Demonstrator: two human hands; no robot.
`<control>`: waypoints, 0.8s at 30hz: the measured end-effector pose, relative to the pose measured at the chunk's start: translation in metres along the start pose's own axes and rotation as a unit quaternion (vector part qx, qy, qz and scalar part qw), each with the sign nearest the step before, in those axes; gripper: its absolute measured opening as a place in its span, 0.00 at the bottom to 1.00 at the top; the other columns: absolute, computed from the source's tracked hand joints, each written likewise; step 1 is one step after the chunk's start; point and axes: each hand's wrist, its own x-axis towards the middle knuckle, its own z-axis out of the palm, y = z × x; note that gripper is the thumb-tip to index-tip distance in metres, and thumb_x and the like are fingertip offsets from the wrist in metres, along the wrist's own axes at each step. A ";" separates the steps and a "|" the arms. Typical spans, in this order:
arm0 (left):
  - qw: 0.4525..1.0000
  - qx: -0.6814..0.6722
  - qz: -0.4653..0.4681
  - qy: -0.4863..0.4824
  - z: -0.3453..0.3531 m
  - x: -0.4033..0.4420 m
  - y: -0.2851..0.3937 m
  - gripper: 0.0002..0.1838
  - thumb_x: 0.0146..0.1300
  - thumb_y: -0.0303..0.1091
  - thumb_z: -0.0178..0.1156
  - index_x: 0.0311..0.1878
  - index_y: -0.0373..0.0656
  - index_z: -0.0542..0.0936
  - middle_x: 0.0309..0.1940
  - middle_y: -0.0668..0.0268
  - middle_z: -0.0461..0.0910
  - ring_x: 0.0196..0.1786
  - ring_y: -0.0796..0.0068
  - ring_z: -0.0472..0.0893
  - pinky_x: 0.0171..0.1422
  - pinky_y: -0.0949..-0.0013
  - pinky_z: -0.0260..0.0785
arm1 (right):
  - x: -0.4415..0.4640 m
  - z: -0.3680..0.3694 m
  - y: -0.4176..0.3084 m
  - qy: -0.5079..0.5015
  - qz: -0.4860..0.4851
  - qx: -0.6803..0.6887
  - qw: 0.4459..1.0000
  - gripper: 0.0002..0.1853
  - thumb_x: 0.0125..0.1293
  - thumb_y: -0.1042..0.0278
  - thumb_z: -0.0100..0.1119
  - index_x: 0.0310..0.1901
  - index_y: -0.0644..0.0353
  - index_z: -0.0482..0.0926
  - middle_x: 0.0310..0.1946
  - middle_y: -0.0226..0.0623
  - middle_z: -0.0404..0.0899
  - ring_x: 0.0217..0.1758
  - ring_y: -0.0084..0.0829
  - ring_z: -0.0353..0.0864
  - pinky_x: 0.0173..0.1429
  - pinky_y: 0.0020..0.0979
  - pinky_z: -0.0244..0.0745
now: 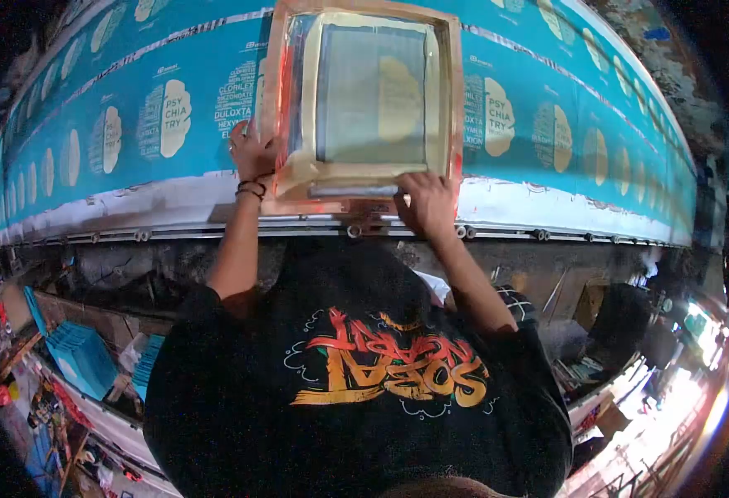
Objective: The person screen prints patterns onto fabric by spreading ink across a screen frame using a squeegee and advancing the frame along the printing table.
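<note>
A screen-printing frame (pixel 452 108) with a pale mesh lies on the blue printed material at the top centre. A brain-shaped pale area shows on the mesh. My left hand (pixel 252 153) is beside the frame's left edge, fingers spread over the blue material and thumb close to the wood. Near the frame's lower right corner, my right hand (pixel 427 202) is closed on the end of a squeegee (pixel 352 191), a long pale strip lying across the near end of the screen. My palm and fingers hide part of its right end.
The long table's near edge carries a metal rail (pixel 539 235) with small round fittings. Repeated brain prints reading "PSYCHIATRY" (pixel 175 119) cover the blue material (pixel 203 75) on both sides. Behind me at lower left, folded blue pieces (pixel 82 357) are stacked; clutter lies at lower right.
</note>
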 end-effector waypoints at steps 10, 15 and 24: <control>0.944 -0.200 -0.202 -0.166 -0.025 0.025 0.020 0.38 0.63 0.38 0.74 0.74 0.35 0.73 0.61 0.48 0.82 0.62 0.50 0.84 0.64 0.55 0.79 | 0.173 0.045 0.080 0.070 0.017 -0.055 0.996 0.19 0.69 0.59 0.60 0.62 0.40 0.84 0.60 0.35 0.85 0.69 0.46 0.79 0.71 0.58 0.70; 0.964 -0.167 -0.175 -0.111 -0.011 0.030 0.028 0.37 0.65 0.37 0.74 0.75 0.36 0.73 0.62 0.47 0.82 0.62 0.50 0.84 0.65 0.54 0.78 | 0.289 0.023 0.117 0.096 0.033 -0.060 0.993 0.15 0.71 0.59 0.61 0.57 0.44 0.85 0.54 0.35 0.88 0.62 0.48 0.83 0.66 0.55 0.75; 0.992 -0.114 -0.042 -0.037 0.029 0.019 0.073 0.34 0.69 0.37 0.71 0.75 0.37 0.74 0.69 0.47 0.78 0.68 0.43 0.79 0.72 0.53 0.75 | 0.084 0.048 0.251 0.148 0.243 0.642 0.712 0.21 0.75 0.59 0.59 0.63 0.60 0.85 0.64 0.44 0.84 0.65 0.41 0.84 0.70 0.40 0.77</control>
